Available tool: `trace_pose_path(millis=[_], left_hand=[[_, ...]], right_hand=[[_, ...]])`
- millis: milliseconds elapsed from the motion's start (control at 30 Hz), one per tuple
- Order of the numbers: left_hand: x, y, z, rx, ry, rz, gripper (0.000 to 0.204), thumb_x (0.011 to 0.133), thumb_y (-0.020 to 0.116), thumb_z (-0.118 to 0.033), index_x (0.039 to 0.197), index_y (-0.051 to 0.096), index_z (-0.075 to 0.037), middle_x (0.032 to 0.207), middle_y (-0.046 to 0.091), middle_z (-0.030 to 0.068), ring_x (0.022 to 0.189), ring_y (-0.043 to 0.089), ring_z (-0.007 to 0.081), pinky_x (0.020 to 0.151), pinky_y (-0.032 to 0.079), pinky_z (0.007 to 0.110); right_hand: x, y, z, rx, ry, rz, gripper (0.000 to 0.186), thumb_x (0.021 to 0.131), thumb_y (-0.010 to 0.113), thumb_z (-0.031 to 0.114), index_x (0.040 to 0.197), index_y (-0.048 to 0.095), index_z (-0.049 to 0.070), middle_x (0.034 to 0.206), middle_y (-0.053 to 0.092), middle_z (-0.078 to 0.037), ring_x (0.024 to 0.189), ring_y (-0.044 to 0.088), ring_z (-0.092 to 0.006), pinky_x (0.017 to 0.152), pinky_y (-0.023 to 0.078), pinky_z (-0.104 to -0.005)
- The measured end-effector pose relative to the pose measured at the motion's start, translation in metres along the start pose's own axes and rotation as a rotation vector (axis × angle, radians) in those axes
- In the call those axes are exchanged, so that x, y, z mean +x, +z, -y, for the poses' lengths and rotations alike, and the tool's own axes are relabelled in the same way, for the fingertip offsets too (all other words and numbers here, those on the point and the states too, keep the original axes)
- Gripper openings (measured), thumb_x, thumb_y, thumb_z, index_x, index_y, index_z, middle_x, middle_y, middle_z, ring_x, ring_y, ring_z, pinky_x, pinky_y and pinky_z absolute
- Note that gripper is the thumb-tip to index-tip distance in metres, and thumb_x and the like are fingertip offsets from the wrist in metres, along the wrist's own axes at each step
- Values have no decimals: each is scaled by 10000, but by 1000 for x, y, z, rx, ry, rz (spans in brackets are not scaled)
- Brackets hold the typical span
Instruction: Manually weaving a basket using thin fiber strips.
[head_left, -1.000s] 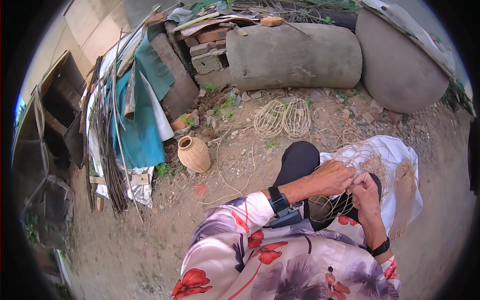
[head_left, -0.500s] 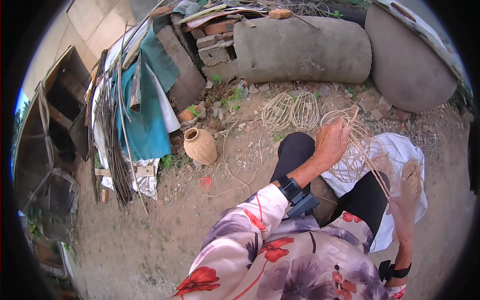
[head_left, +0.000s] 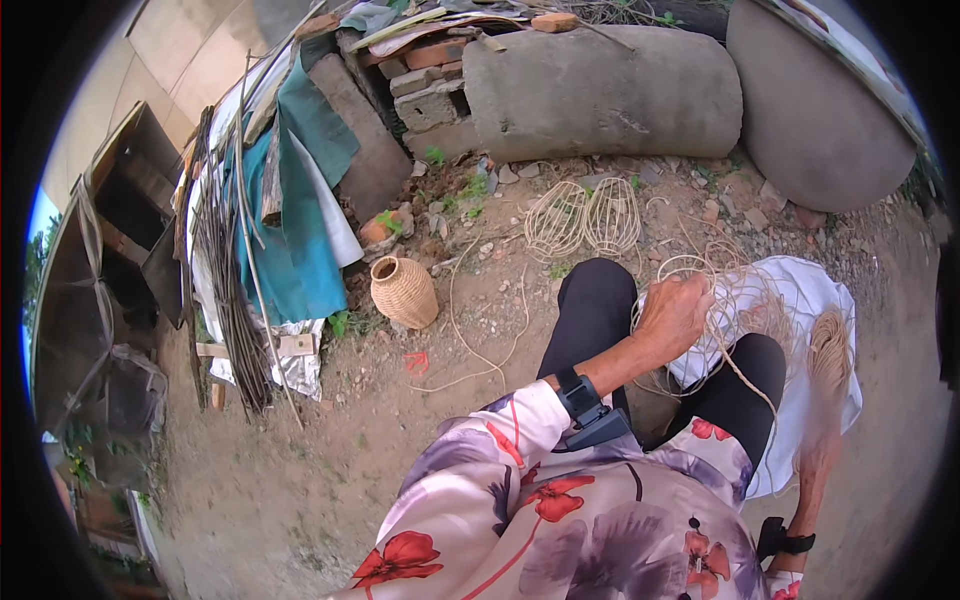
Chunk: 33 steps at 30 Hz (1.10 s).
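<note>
Over my right knee, my left hand (head_left: 676, 316) is closed around a loose openwork basket frame of thin pale strands (head_left: 683, 265); much of it is hidden behind the fingers. A twisted pale cord (head_left: 757, 384) runs from it over the knee and down beside my thigh. My right hand (head_left: 822, 435) is low at the right, smeared by motion, so its fingers do not show clearly. Just above that hand, a bundled hank of tan cord (head_left: 828, 352) lies on a white sack (head_left: 843, 300).
Two pale openwork frames (head_left: 583, 217) lie on the dirt ahead. A woven vase-shaped basket (head_left: 405, 293) stands at the left, with long loose cord (head_left: 455, 318) and a red object (head_left: 416, 363) near it. Beyond are large curved grey slabs (head_left: 600, 95), bricks (head_left: 438, 53), a teal sheet (head_left: 290, 225) and bundled sticks (head_left: 222, 290).
My left hand has lowered slightly with the frame. My right hand has moved down and a little right, away from the frame. The cord, straight between the hands before, now hangs slack.
</note>
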<state>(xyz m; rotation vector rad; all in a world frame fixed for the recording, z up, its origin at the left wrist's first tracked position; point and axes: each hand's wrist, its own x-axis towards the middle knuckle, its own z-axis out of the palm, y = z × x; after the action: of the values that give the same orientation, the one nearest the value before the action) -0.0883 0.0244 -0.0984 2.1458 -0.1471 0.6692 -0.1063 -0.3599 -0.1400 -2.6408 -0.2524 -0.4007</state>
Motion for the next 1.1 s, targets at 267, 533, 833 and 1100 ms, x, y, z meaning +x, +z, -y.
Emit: trace_pose_path(millis=[267,533,833,1100], left_hand=[[-21,-7,-2,-34,73,208,210,896,603,-185,839,561,13,708,566,232,726,590,438,658,450,506],[-32,-8,-10,-57,218,499,129,807,624,-167,804,589,-43,665,559,143,702,566,341,698,421,444],[-43,13,-33,262,264,104,188,743,660,-149,903,603,-68,719,594,88,778,571,266,793,369,448],[-34,19,-40,361,274,74,244,730,642,-110,969,603,-84,771,624,62,829,564,242,782,319,441]], right_hand=[[-13,17,189,597,-176,620,176,920,620,157,976,592,-7,648,568,-88,567,525,-171,559,433,-310],[27,-10,177,740,-158,432,273,1006,535,231,929,641,-9,643,463,28,557,382,-66,496,308,-253],[12,29,148,774,30,241,130,968,604,138,900,586,29,655,447,57,586,369,-24,511,289,-207],[25,58,163,789,-124,229,82,925,607,46,861,568,14,666,469,36,595,409,-43,529,349,-226]])
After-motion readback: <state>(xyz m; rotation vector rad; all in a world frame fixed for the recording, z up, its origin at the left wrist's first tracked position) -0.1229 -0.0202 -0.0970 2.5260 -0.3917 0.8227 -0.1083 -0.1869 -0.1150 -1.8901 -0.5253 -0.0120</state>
